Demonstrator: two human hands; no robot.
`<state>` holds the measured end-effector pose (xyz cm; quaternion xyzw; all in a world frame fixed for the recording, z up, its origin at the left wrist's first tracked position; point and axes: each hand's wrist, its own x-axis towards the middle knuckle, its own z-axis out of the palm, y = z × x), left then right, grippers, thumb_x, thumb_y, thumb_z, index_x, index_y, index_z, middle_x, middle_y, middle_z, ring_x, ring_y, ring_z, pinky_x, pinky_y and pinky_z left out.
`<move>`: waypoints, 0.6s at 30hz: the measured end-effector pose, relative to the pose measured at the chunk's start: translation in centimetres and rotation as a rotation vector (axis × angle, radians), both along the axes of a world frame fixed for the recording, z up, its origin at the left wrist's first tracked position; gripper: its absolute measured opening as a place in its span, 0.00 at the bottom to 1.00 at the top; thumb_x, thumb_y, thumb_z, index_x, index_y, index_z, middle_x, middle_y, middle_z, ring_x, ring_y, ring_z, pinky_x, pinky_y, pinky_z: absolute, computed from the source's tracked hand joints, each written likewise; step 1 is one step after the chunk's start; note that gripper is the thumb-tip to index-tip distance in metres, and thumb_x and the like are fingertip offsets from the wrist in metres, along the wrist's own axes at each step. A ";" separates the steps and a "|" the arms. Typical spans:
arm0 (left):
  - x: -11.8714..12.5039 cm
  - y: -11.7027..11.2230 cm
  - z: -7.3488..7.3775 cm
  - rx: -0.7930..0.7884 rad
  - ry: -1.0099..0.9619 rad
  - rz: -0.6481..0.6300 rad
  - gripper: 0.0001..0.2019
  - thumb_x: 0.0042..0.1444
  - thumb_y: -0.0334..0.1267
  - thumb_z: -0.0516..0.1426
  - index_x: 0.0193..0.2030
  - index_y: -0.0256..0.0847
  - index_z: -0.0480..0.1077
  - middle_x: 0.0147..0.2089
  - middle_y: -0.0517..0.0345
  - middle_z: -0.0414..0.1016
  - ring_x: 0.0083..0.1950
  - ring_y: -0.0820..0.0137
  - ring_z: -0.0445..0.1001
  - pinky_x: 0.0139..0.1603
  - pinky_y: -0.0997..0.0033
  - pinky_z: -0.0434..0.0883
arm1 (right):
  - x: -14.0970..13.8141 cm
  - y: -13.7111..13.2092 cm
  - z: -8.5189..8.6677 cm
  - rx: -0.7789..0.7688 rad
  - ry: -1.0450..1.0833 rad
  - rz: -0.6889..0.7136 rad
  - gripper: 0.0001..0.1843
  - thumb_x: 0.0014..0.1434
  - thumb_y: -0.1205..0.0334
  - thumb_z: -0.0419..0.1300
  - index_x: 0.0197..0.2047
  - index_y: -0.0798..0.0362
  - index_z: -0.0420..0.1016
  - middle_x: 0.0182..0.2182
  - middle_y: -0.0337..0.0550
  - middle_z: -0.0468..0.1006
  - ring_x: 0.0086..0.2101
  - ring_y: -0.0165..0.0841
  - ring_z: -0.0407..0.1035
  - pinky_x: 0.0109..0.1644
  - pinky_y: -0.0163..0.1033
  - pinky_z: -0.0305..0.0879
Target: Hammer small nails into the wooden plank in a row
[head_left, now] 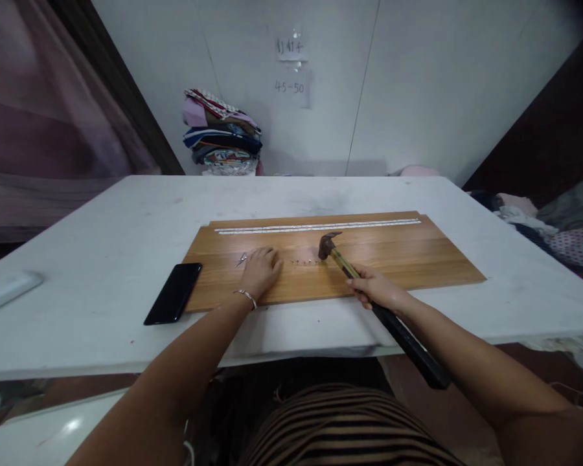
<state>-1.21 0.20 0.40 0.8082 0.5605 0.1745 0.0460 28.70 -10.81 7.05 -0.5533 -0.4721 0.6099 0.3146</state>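
My right hand (375,286) is wrapped round the handle of a claw hammer (341,260), close to its head. The hammer head is over the right end of a short row of nails (304,261) on a wooden board (393,259); whether it touches a nail I cannot tell. To the left of that row, my left hand (262,266) lies palm down on the board, its fingers stretched out. Several loose nails (241,259) lie beside its left edge. Two pale measuring strips (320,226) run along the board's far side.
A black phone (173,294) lies at the board's left end, on the white table (102,246). A white object (10,288) is at the far left. Folded cloths (223,136) are stacked by the back wall, and more fabric (573,226) lies to the right.
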 end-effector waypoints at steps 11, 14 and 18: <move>-0.1 0.2 -0.5 0.003 -0.015 0.002 0.13 0.66 0.42 0.53 0.48 0.42 0.76 0.58 0.45 0.77 0.62 0.54 0.72 0.66 0.52 0.65 | 0.3 0.0 0.3 0.022 0.005 0.002 0.19 0.48 0.55 0.64 0.41 0.48 0.62 0.19 0.24 0.62 0.14 0.24 0.56 0.14 0.32 0.53; -0.1 0.2 -0.5 0.013 -0.022 -0.004 0.13 0.66 0.41 0.53 0.48 0.42 0.77 0.57 0.45 0.78 0.62 0.55 0.72 0.66 0.52 0.65 | 0.1 0.0 0.1 0.017 0.007 -0.004 0.20 0.48 0.55 0.63 0.43 0.48 0.63 0.19 0.25 0.63 0.15 0.24 0.55 0.14 0.32 0.51; -0.1 0.1 -0.5 0.014 -0.018 0.000 0.13 0.66 0.42 0.53 0.47 0.42 0.76 0.56 0.46 0.78 0.61 0.56 0.72 0.66 0.53 0.66 | 0.0 0.1 -0.1 0.021 0.005 0.007 0.21 0.47 0.55 0.63 0.43 0.49 0.64 0.19 0.24 0.63 0.14 0.24 0.55 0.14 0.32 0.52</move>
